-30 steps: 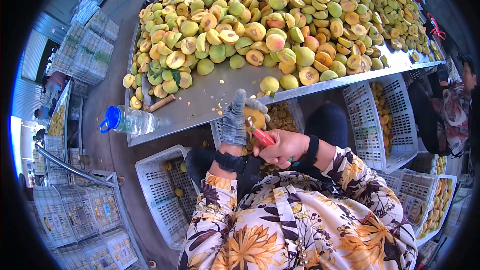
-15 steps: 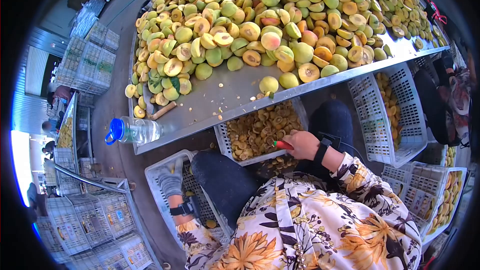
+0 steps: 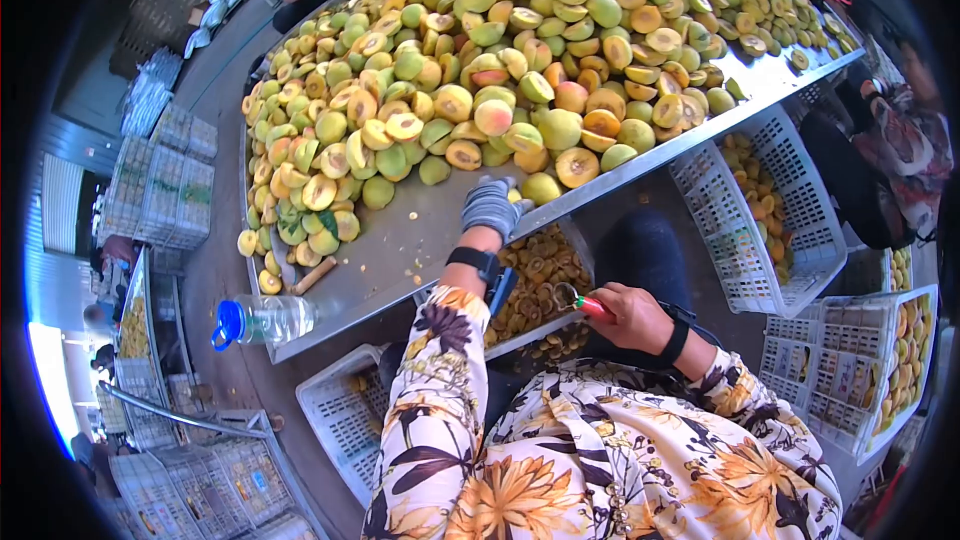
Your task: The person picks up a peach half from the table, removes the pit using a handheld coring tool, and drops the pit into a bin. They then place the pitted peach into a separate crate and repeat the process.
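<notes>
Metal table [image 3: 400,240] | halved fruit [image 3: 577,168]: yellow-green, brownish hollows | left hand [image 3: 490,207] beside

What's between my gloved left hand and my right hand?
The head view shows the table's metal rim, then a crate of cut fruit below it, plus the front end of the red-handled tool in your right hand.
</notes>
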The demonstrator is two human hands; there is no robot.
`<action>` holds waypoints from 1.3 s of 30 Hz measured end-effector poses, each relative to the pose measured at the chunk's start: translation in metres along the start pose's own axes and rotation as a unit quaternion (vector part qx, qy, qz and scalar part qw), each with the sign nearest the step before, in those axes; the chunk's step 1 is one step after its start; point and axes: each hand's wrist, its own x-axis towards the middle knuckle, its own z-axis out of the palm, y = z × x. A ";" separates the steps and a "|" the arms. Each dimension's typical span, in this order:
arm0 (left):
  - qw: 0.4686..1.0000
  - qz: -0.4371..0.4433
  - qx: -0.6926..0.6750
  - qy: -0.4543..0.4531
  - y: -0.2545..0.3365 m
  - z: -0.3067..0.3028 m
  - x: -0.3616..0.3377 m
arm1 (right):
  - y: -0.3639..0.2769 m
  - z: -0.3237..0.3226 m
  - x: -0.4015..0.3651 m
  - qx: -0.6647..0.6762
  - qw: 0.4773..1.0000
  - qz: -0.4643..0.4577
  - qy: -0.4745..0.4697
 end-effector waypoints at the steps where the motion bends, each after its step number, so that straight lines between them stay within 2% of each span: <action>1: 0.999 0.009 0.046 -0.012 0.007 0.005 0.004 | 0.003 -0.003 -0.006 0.005 1.000 0.009 0.013; 2: 0.995 0.017 0.092 -0.023 0.011 0.008 0.008 | 0.005 -0.005 -0.010 0.011 1.000 0.017 0.024; 4: 0.997 -0.005 0.062 -0.043 -0.005 0.003 0.010 | 0.007 -0.012 -0.012 0.021 0.999 0.024 0.024; 5: 0.988 -0.012 -0.154 0.006 -0.016 0.004 0.005 | 0.006 -0.013 -0.007 0.059 0.997 0.047 0.033; 6: 0.931 -0.018 -0.361 0.054 -0.030 0.005 -0.002 | 0.005 -0.013 -0.002 0.099 0.992 0.070 0.041; 7: 0.932 -0.024 -0.357 0.053 -0.036 -0.008 -0.017 | 0.003 -0.010 0.007 0.113 0.988 0.072 0.074; 8: 0.846 -0.089 -0.525 -0.016 -0.034 -0.031 -0.037 | -0.006 -0.013 0.018 0.133 0.984 0.087 0.078; 9: 0.721 -0.150 -0.673 -0.077 -0.035 -0.044 -0.053 | -0.009 -0.010 0.031 0.152 0.982 0.058 0.098; 10: 0.721 -0.157 -0.671 -0.069 -0.039 -0.046 -0.063 | -0.013 -0.006 0.043 0.171 0.978 0.027 0.118; 12: 0.690 -0.199 -0.667 -0.200 -0.044 -0.047 -0.082 | -0.027 0.001 0.066 0.181 0.976 -0.016 0.116; 13: 0.712 -0.232 -0.634 -0.190 -0.037 -0.055 -0.095 | -0.034 0.005 0.076 0.184 0.974 -0.054 0.123; 14: 0.711 -0.238 -0.634 -0.188 -0.032 -0.055 -0.106 | -0.039 0.010 0.084 0.217 0.972 -0.033 0.084; 16: 0.771 -0.187 -0.597 -0.113 -0.025 -0.051 -0.121 | -0.048 0.017 0.095 0.217 0.975 -0.034 0.019; 17: 0.678 -0.248 -0.676 -0.148 -0.029 -0.047 -0.121 | -0.052 0.024 0.098 0.236 0.971 -0.039 0.024; 18: 0.677 -0.250 -0.676 -0.147 -0.030 -0.045 -0.124 | -0.054 0.029 0.099 0.237 0.970 -0.039 0.022; 20: 0.605 -0.134 -0.776 -0.115 -0.030 -0.041 -0.130 | -0.056 0.035 0.101 0.247 0.964 -0.060 0.074; 21: 0.606 -0.134 -0.776 -0.116 -0.028 -0.038 -0.133 | -0.057 0.037 0.102 0.247 0.964 -0.060 0.074; 22: 0.661 -0.105 -0.741 -0.050 -0.026 -0.031 -0.138 | -0.059 0.040 0.102 0.388 0.920 0.049 0.031; 23: 0.710 -0.077 -0.700 0.016 -0.024 -0.024 -0.143 | -0.061 0.044 0.102 0.516 0.842 0.156 -0.015; 24: 0.752 -0.047 -0.652 0.082 -0.025 -0.016 -0.146 | -0.061 0.048 0.101 0.515 0.843 0.157 -0.015; 25: 0.768 -0.071 -0.624 0.128 -0.031 -0.003 -0.143 | -0.062 0.054 0.099 0.527 0.830 0.181 -0.016; 26: 0.766 -0.072 -0.625 0.129 -0.041 0.007 -0.138 | -0.065 0.057 0.098 0.538 0.817 0.205 -0.018; 27: 0.729 -0.135 -0.647 0.178 -0.051 0.018 -0.133 | -0.070 0.057 0.095 0.409 0.891 0.196 0.025; 28: 0.686 -0.197 -0.663 0.225 -0.054 0.020 -0.129 | -0.070 0.059 0.091 0.408 0.891 0.197 0.022; 29: 0.611 -0.249 -0.724 0.200 -0.061 0.018 -0.128 | -0.067 0.060 0.086 0.342 0.926 0.156 0.024; 31: 0.625 -0.231 -0.724 0.178 -0.051 0.003 -0.132 | -0.061 0.061 0.077 0.203 0.976 0.072 0.028; 34: 0.645 -0.190 -0.728 0.137 -0.055 0.010 -0.133 | -0.060 0.063 0.067 0.167 0.985 0.037 -0.007; 36: 0.701 -0.142 -0.674 0.186 -0.064 0.025 -0.130 | -0.061 0.062 0.066 0.151 0.988 0.038 -0.010; 37: 0.700 -0.142 -0.675 0.184 -0.058 0.023 -0.130 | -0.059 0.064 0.065 0.152 0.988 0.038 -0.003; 39: 0.753 -0.122 -0.616 0.196 -0.038 0.009 -0.134 | -0.056 0.068 0.063 0.152 0.988 0.038 0.005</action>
